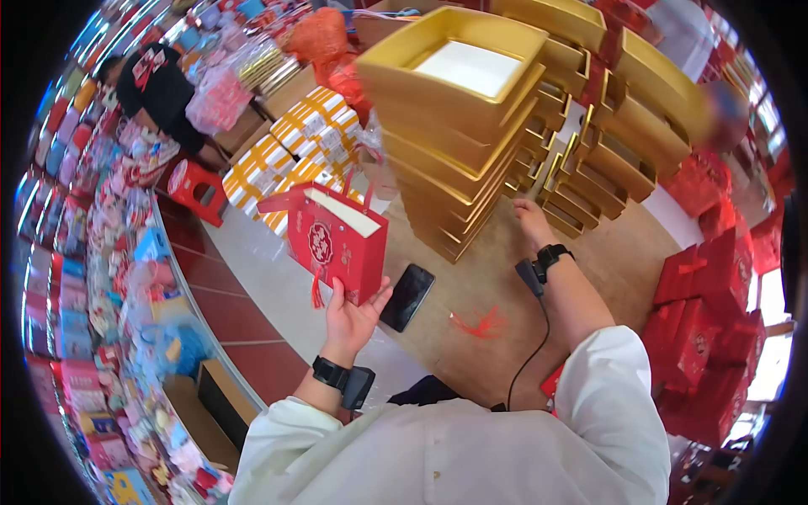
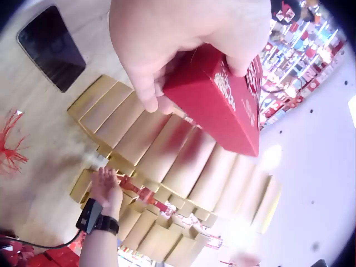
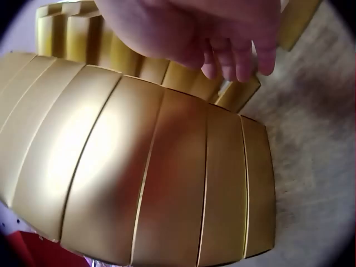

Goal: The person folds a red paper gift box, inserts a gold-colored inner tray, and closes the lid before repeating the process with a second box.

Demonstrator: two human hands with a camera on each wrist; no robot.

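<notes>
My left hand (image 1: 353, 318) grips a red gift box (image 1: 358, 261) by its lower end, thumb on the front face and fingers around the other side. White and gold print decorates the box, a red tassel (image 1: 316, 289) hangs from it, and its top looks open with a pale inside. In the left wrist view, the red box (image 2: 222, 105) tilts under the palm. My right hand (image 1: 532, 225) is beside the tall stack of gold trays (image 1: 459, 151), its fingers loosely bent with nothing seen in them. In the right wrist view, those fingers hang over the gold trays (image 3: 178, 167).
A black phone (image 1: 407, 297) and a red tassel (image 1: 480, 323) lie on the brown tabletop (image 1: 454, 353). More gold trays (image 1: 619, 156) stand behind. Red boxes (image 1: 703, 328) pile up at right. White-and-yellow cartons (image 1: 295, 139) and a red stool (image 1: 196, 192) are left, near another person (image 1: 160, 88).
</notes>
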